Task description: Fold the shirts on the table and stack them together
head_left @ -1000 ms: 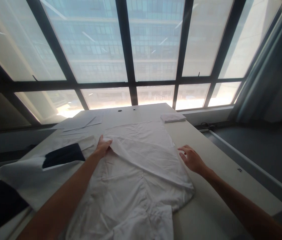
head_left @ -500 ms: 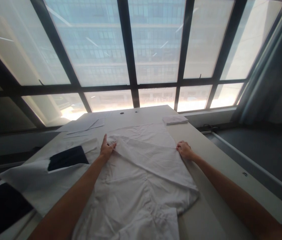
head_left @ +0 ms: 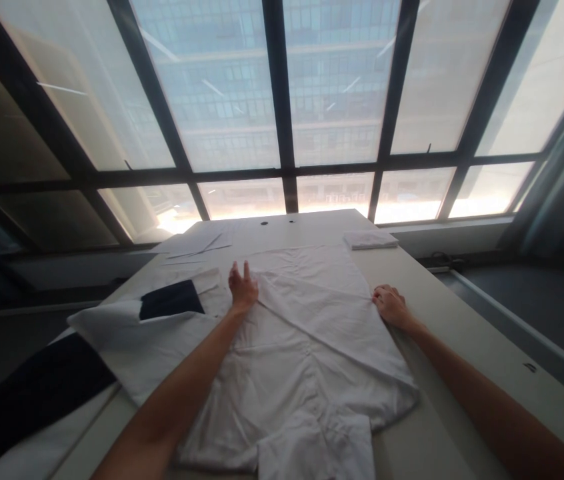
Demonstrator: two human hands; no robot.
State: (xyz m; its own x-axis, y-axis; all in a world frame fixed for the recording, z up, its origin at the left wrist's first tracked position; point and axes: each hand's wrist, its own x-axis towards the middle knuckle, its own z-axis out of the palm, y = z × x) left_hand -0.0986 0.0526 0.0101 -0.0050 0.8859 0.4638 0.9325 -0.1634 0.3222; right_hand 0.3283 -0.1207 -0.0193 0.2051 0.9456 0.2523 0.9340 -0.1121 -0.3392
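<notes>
A white shirt [head_left: 332, 360] lies spread and wrinkled over the table, with a diagonal fold running across it down to a corner at the lower right. At its upper left edge is my left hand [head_left: 243, 288], fingers apart and pointing up, beside the cloth and gripping nothing that I can see. My right hand [head_left: 392, 307] has its fingers bent together at the shirt's right edge and pinches the fabric there. The near end of the shirt is bunched up and runs out of view at the bottom.
The white table [head_left: 322, 223] reaches toward tall windows. Paper sheets [head_left: 202, 245] lie at the back left, and a folded white cloth [head_left: 371, 240] at the back right. Left of my left arm is more white fabric [head_left: 127, 327] with a dark navy piece [head_left: 172, 300].
My left hand has loosened from the fold and its fingers are now spread upward. My right hand stays at the shirt's edge. The whole view has shifted, so things appear further right.
</notes>
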